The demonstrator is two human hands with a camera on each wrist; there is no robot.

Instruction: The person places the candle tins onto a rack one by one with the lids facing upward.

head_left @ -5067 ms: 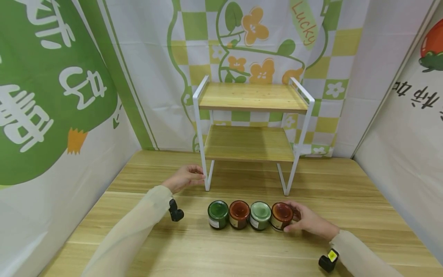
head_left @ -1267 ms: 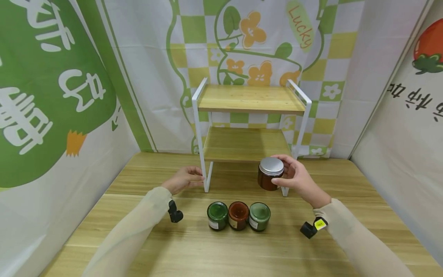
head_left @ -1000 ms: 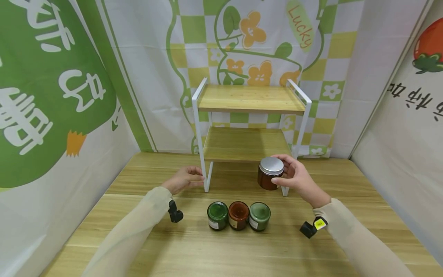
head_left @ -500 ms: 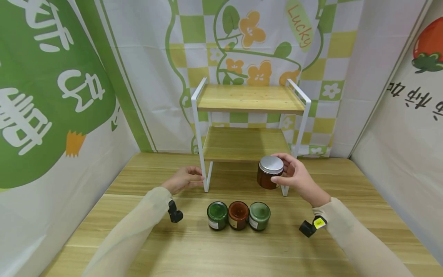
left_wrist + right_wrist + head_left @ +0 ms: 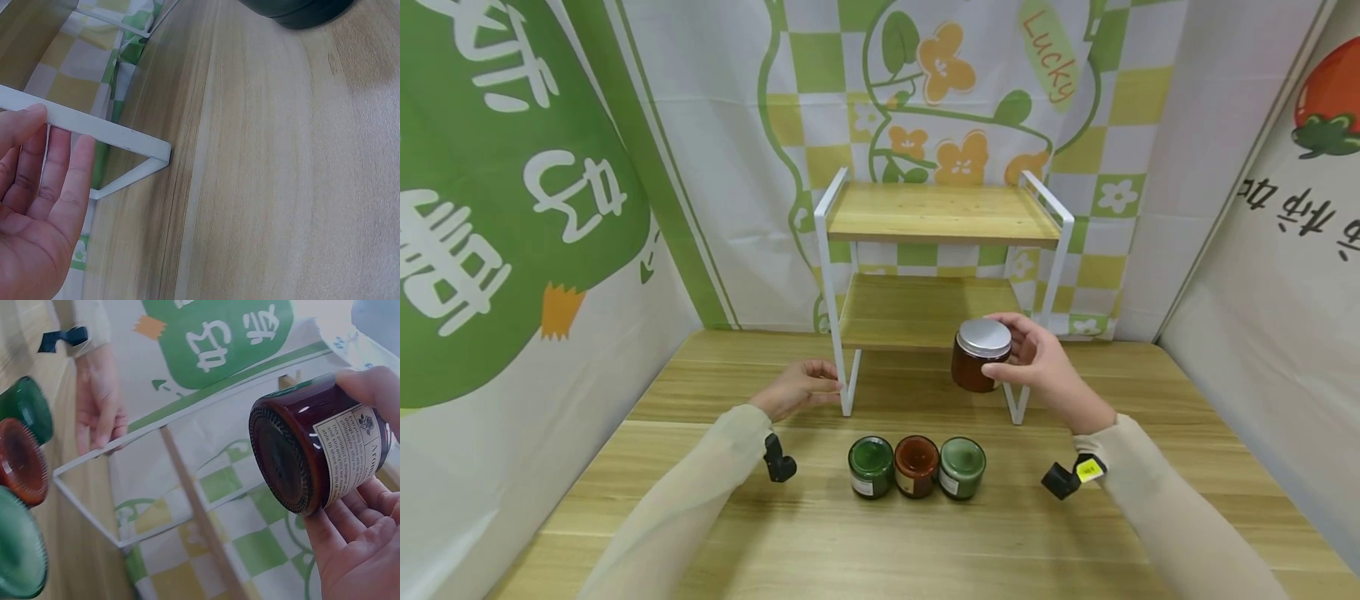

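Observation:
My right hand (image 5: 1037, 358) grips a brown glass jar (image 5: 973, 372) with a silver lid, thumb on one side and fingers on the other. The jar is held upright in the air, overlapping the front edge of the lower board in the head view. Its cream label and ridged base (image 5: 281, 462) face the right wrist camera. My left hand (image 5: 797, 390) pinches the front left leg (image 5: 112, 131) of a two-tier shelf (image 5: 943, 225), thumb in front and fingers behind. Before the shelf, a dark green jar (image 5: 872, 457), a brown jar (image 5: 917, 458) and a light green jar (image 5: 962, 460) stand bottom up in a row.
The shelf has pale wooden boards and a white metal frame, standing at the back of the wood-grain table (image 5: 820, 550). Printed cloth walls (image 5: 737, 167) enclose the table at the back and both sides. Both wrists carry small black cameras.
The right hand took the rightmost jar from the row, turned it lid up and brought it to the shelf. Lately it rose a little further. The left hand stays at the shelf leg.

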